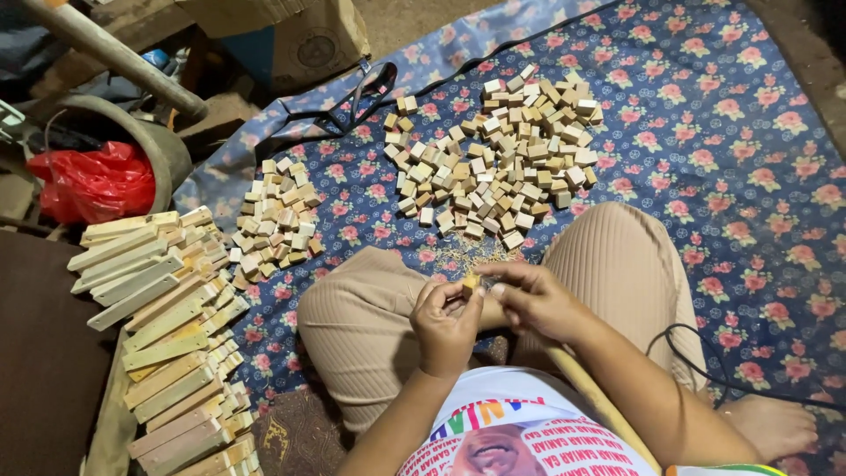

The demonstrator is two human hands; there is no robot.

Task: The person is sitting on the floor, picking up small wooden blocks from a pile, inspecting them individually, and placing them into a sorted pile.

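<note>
I sit cross-legged on a blue flowered cloth (723, 150). My left hand (445, 322) and my right hand (533, 298) meet above my lap, both pinching one small wooden block (471, 283) between the fingertips. A large heap of small wooden blocks (498, 150) lies on the cloth ahead of my knees. A smaller heap of blocks (278, 220) lies to its left. Fine sawdust (458, 253) is scattered on the cloth just in front of my hands.
Stacked wooden strips (167, 326) lie in a row along my left. A red plastic bag (92, 181), a grey pipe (110, 53) and a cardboard box (304, 40) stand at the upper left. A black cable (705, 361) runs over my right leg. A pale stick (599, 401) rests by my right forearm.
</note>
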